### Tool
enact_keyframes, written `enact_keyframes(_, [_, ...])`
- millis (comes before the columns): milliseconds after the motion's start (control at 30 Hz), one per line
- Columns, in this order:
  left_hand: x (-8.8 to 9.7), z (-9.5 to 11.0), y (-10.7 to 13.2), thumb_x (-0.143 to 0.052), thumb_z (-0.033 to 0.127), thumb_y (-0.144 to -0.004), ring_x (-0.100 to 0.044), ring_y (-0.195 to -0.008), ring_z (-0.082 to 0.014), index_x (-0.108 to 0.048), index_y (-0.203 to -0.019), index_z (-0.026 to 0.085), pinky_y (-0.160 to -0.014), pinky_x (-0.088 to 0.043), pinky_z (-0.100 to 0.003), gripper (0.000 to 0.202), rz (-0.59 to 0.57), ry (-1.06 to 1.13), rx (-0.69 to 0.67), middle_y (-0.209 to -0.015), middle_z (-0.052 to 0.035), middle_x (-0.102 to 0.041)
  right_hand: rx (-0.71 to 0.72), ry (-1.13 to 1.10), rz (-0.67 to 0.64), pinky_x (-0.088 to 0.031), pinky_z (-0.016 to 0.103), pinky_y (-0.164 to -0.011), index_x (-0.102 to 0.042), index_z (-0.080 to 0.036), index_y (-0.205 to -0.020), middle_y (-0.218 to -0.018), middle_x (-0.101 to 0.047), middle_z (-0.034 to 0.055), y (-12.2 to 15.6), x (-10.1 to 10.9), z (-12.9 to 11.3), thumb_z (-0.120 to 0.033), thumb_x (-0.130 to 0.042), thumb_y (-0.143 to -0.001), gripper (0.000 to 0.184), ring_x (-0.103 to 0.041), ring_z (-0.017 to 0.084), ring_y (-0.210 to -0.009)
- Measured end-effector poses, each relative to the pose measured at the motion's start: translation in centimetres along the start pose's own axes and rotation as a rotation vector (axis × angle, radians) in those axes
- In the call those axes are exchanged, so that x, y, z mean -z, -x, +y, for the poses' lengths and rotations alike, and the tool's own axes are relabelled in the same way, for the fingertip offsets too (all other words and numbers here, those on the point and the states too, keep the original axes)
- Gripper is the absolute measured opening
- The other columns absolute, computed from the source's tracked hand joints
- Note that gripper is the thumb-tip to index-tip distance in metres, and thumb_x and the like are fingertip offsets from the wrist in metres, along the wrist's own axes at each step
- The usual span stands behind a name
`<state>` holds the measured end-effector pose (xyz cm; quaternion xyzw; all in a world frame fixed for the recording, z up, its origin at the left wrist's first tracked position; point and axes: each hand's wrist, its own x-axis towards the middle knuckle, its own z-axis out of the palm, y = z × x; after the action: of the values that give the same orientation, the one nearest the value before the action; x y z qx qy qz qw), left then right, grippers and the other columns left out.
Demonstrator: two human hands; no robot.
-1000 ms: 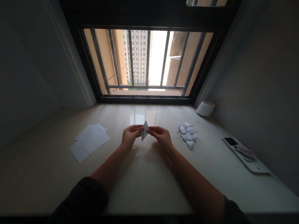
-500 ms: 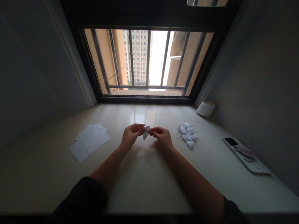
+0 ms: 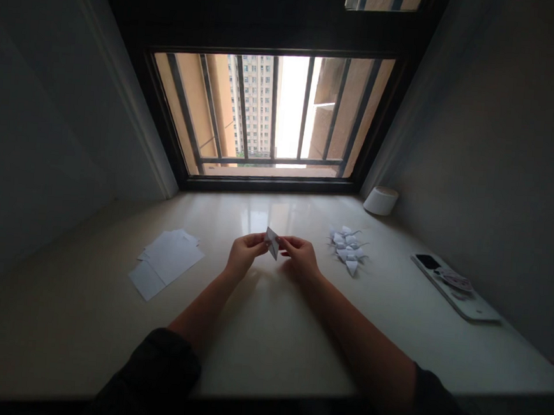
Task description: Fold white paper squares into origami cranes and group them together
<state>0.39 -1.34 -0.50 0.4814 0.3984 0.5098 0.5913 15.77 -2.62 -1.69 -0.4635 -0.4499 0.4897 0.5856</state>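
A small folded white paper piece [image 3: 272, 241] is held just above the pale tabletop [image 3: 258, 321], in the middle of the view. My left hand [image 3: 243, 253] pinches its left side, fingers closed. My right hand [image 3: 301, 255] pinches its right side, fingers closed too. Both forearms stretch out from dark sleeves at the bottom edge. A pile of folded paper cranes [image 3: 348, 248] lies to the right of my right hand, apart from it. A loose stack of white paper sheets [image 3: 166, 261] lies to the left of my left hand.
A white round container [image 3: 380, 200] stands at the back right by the barred window [image 3: 272, 114]. A long white tray [image 3: 457, 291] with a dark phone and small items lies along the right wall. Walls close in on both sides.
The folded paper has been turned between my fingers: it stood upright, dropped low and flat, and is now tilted. Both hands stay in almost the same place.
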Motion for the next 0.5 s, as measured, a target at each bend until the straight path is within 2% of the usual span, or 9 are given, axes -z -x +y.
enact_keyframes(267, [-0.27, 0.40, 0.24, -0.082, 0.039, -0.054, -0.065, -0.072, -0.0172, -0.072, -0.085, 0.011, -0.080, -0.051, -0.035, 0.043, 0.051, 0.032, 0.080, -0.078, -0.0085, -0.071, 0.007, -0.030, 0.007, -0.046, 0.029, -0.062, -0.072, -0.017, -0.075, -0.068, -0.068, 0.0045, 0.27, -0.06, -0.39, -0.045, -0.074, -0.060, 0.032, -0.061, 0.016, -0.065])
enact_keyframes(500, [0.02, 0.27, 0.23, -0.082, 0.038, -0.054, -0.065, -0.070, -0.0165, -0.070, -0.085, 0.011, -0.077, -0.051, -0.033, 0.043, -0.023, -0.034, 0.142, -0.075, -0.0075, -0.070, 0.048, 0.090, -0.051, -0.047, 0.029, -0.062, -0.067, -0.017, -0.071, -0.069, -0.066, 0.0033, -0.21, 0.13, 0.43, -0.049, -0.071, -0.064, 0.033, -0.059, 0.016, -0.064])
